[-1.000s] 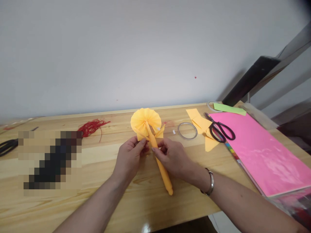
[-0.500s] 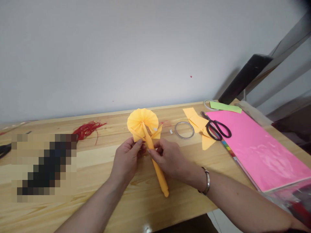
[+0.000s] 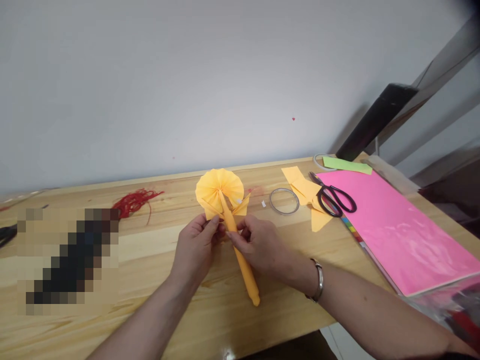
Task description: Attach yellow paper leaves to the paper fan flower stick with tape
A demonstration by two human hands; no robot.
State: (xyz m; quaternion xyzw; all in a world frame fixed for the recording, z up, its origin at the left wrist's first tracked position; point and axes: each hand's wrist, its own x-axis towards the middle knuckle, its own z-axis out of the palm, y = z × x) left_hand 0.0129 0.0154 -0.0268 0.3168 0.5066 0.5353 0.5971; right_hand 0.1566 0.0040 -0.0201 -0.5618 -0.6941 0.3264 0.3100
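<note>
A yellow-orange paper flower lies in front of me, with a round pleated head (image 3: pixel 220 184) and a rolled paper stem (image 3: pixel 245 270) slanting down toward the table's front edge. Folded leaf-like paper pieces (image 3: pixel 242 206) flank the stem just under the head. My left hand (image 3: pixel 198 241) pinches the left paper piece beside the stem between thumb and fingers. On the other side, my right hand (image 3: pixel 258 242) grips the rolled stem, its thumb lying along it. The fingertips behind the stem are partly hidden.
Right of my hands lie a clear tape roll (image 3: pixel 284 201), orange paper scraps (image 3: pixel 302 186) and black-handled scissors (image 3: pixel 337 200), partly on a pink paper pack (image 3: pixel 397 230). A green strip (image 3: pixel 347 165) lies behind. Red strings (image 3: pixel 137 202) and a blurred-out dark object (image 3: pixel 73 260) are at left.
Hardly anything differs. Both hands keep their hold on the paper flower, and the whole view has shifted very slightly.
</note>
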